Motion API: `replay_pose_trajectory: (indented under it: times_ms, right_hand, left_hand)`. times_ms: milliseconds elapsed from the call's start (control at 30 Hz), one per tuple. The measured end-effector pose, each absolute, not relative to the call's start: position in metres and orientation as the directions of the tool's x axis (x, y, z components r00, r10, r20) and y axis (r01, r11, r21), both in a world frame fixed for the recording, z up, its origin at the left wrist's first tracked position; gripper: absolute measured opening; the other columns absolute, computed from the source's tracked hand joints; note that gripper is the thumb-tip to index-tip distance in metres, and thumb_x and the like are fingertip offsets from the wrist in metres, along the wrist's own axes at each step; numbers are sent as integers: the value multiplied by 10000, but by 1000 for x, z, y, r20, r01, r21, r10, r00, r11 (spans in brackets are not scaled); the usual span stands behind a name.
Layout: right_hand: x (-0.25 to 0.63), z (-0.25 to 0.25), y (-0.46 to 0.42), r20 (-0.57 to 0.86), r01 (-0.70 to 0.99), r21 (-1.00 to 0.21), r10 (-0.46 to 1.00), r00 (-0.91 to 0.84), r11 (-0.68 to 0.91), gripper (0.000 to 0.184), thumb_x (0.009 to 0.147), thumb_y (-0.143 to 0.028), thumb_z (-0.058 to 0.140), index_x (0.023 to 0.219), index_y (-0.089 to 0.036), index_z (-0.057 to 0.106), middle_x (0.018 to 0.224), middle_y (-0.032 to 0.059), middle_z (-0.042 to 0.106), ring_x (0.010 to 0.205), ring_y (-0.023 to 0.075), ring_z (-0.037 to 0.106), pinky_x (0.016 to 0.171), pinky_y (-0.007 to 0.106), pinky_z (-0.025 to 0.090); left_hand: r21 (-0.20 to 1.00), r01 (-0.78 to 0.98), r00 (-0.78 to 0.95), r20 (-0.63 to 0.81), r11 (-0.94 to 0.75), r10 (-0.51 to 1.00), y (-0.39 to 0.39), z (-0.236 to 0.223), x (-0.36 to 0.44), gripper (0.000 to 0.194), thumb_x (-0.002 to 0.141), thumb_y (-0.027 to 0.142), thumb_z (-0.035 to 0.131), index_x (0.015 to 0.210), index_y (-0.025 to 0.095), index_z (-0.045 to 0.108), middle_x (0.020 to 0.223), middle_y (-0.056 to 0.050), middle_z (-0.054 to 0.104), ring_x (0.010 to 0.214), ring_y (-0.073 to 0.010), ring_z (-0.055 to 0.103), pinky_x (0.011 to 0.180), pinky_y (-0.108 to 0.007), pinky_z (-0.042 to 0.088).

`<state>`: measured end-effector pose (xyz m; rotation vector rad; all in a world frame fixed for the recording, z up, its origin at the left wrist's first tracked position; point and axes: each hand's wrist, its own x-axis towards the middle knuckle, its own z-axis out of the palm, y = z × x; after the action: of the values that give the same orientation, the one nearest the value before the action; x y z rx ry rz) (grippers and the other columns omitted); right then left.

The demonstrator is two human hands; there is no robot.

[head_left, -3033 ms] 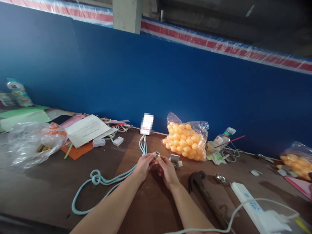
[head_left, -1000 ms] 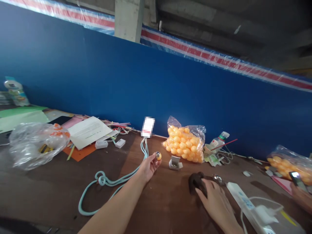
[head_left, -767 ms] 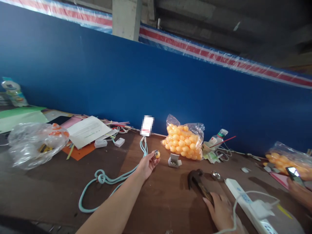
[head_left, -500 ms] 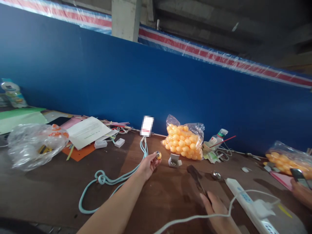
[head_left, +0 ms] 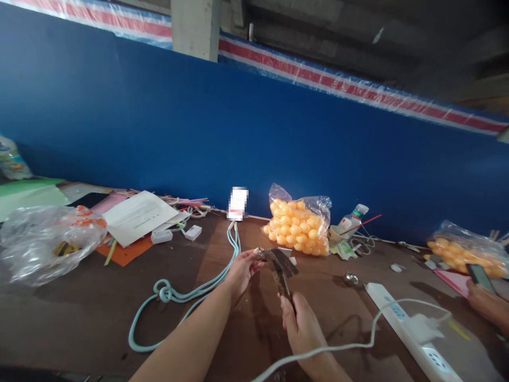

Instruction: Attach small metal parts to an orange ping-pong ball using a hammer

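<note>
Hammer (head_left: 282, 283), cluttered bench (head_left: 250, 337) and concrete pillar (head_left: 195, 29) suggest a workshop.

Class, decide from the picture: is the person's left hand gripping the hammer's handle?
No, the right hand is the one wrapped around the hammer's handle.

We see a left hand (head_left: 239, 275) and a right hand (head_left: 305, 324), both bare. Our left forearm (head_left: 194, 333) is uncovered too, tapering smoothly towards the hand, and the short stretch of right forearm (head_left: 328, 370) in view is likewise bare.
</note>
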<state>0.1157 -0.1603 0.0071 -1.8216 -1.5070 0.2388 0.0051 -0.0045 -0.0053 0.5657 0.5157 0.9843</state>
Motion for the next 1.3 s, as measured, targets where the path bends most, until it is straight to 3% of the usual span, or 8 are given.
replay_pose_trajectory:
  times_ms: [133, 433, 1100, 1300]
  right_hand:
    - [113, 8, -155, 382, 837, -548, 884, 269, -18, 266, 881, -432, 344, 716, -247, 440, 711, 66, 567, 680, 224, 578, 595, 319, 436]
    - [112, 17, -162, 340, 816, -577, 896, 284, -39, 260, 905, -421, 299, 775, -239, 433, 734, 70, 581, 717, 218, 583, 596, 307, 434]
    - [113, 17, -157, 356, 847, -529, 895, 270, -45, 288, 896, -426, 313, 715, -233, 426, 700, 59, 581, 691, 209, 592, 563, 288, 440]
    - [115, 21, -159, 356, 826, -563, 890, 283, -37, 284, 903, -421, 293, 757, -225, 437, 701, 59, 585, 694, 205, 595, 585, 288, 448]
  left_hand:
    - [662, -616, 435, -166, 427, 885, -4, -8, 7, 100, 715, 179, 691, 769, 96, 678, 758, -59, 670, 612, -72, 587, 658, -192, 509]
    - [628, -672, 412, -123, 393, 903, -2, -10, 6, 116, 694, 193, 714, 728, 93, 664, 645, -31, 633, 568, -69, 566, 697, -224, 523]
    - [636, -649, 418, -163, 419, 894, -3, -9, 9, 96, 717, 175, 691, 734, 83, 669, 689, -46, 649, 566, -65, 568, 643, -193, 523]
    - [623, -666, 413, -150, 410, 898, -5, -6, 7, 92, 717, 166, 689, 732, 79, 665, 672, -48, 643, 567, -71, 570, 692, -223, 532]
